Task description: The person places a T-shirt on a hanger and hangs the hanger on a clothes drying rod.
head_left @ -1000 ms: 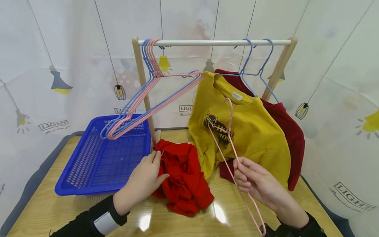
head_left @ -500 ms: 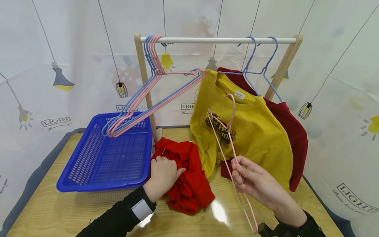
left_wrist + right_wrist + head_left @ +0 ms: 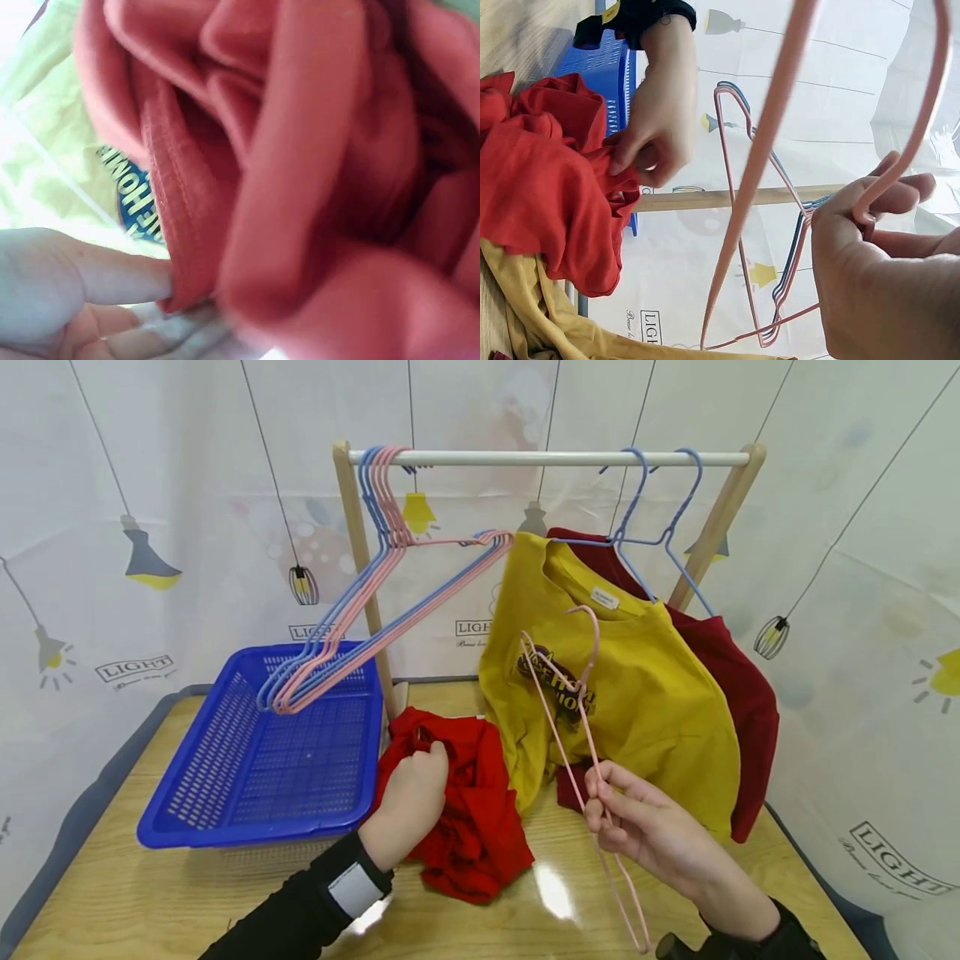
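Note:
A crumpled red garment (image 3: pixel 480 810) lies on the table beside the basket. My left hand (image 3: pixel 411 797) pinches a stitched edge of it between thumb and fingers, seen closely in the left wrist view, where the red cloth (image 3: pixel 300 165) fills most of the picture. In my right hand (image 3: pixel 645 822) is a pink clothes hanger (image 3: pixel 551 727), held by one side with its hook pointing up, in front of the yellow shirt (image 3: pixel 637 693). The right wrist view shows this hanger (image 3: pixel 757 165) large and near.
A rack with a white rail (image 3: pixel 510 458) carries several pink and blue hangers (image 3: pixel 337 643) at its left. The yellow shirt and a dark red garment (image 3: pixel 738 693) hang from blue hangers at its right. A blue basket (image 3: pixel 255 839) stands at the left.
My left hand has moved right onto the red garment, and its fingers have gone from spread flat to pinching the cloth. The right hand with the pink hanger has barely shifted.

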{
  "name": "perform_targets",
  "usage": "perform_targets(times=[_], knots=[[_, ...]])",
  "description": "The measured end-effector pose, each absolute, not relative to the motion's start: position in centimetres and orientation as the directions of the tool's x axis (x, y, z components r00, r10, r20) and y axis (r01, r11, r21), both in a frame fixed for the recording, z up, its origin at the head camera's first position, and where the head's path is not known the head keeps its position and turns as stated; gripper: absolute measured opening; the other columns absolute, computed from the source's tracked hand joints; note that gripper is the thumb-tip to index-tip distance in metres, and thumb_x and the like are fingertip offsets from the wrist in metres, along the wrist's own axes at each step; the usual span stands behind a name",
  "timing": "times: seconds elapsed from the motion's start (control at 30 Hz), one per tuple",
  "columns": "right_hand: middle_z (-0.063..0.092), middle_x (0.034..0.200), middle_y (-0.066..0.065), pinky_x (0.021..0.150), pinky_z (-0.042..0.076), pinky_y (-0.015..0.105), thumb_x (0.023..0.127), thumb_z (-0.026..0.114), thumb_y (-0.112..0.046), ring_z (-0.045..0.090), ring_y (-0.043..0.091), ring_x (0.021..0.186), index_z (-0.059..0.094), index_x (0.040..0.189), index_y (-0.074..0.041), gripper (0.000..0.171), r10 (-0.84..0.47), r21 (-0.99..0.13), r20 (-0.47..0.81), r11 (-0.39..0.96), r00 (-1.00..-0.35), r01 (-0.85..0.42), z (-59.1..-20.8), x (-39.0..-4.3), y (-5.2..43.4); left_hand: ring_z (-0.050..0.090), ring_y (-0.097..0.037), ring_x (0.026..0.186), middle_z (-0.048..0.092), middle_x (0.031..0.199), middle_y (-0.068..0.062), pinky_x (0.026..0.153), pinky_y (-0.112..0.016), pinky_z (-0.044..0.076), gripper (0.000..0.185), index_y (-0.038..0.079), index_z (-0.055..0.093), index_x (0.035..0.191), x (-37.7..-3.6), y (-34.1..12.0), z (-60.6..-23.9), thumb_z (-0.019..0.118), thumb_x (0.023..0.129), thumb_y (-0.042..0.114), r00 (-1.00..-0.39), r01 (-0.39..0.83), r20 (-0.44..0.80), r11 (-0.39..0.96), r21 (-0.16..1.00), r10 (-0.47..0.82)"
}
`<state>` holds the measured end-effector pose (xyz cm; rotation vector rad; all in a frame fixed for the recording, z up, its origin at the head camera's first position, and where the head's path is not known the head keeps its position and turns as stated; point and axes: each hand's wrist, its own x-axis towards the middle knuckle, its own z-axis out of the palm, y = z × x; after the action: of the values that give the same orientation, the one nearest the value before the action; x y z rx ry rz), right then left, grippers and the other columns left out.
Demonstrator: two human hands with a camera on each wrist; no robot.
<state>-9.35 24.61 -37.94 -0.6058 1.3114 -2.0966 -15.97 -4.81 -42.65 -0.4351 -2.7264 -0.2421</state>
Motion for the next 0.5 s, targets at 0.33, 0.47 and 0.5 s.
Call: perform_targets(times=[0.33,0.47,0.5], knots=[[0.048,0.081,-0.012,0.063,0.014,0.033,0.117,0.019,-0.013,0.016,0.017,0.062,0.051,0.119,-0.018,0.033,-0.684,-0.912,0.128,-0.365,-0.718,0.185,-38.5,-9.3,25.3,0.073,-0.042,0.069,0.067,0.072,-0.021,0.054,-0.05,0.056,0.018,0.0,0.053,0.098,-15.8,-7.7,-38.5,0.07,0.095,-0.001,-0.768,0.516,0.571,0.807,0.285,0.289],[0.048,0.081,-0.011,0.063,0.014,0.034,0.117,0.019,-0.013,0.015,0.018,0.062,0.051,0.118,-0.018,0.032,-0.676,-0.917,0.122,-0.357,-0.727,0.178,-38.5,-9.3,25.6,0.073,-0.034,0.072,0.071,0.081,-0.018,0.058,-0.042,0.053,0.012,0.002,0.057,0.105,-16.3,-8.9,-36.4,0.067,0.099,0.002,-0.811,0.548,0.502,0.693,0.469,0.3],[0.048,0.081,-0.011,0.064,0.014,0.034,0.117,0.02,-0.014,0.015,0.018,0.062,0.051,0.118,-0.018,0.032,-0.673,-0.919,0.116,-0.352,-0.73,0.178,-38.5,-9.3,25.6,0.07,-0.028,0.071,0.071,0.083,-0.016,0.06,-0.038,0.051,0.01,0.003,0.058,0.107,-16.4,-9.1,-35.8,0.066,0.1,0.003,-0.826,0.539,0.476,0.667,0.514,0.302]])
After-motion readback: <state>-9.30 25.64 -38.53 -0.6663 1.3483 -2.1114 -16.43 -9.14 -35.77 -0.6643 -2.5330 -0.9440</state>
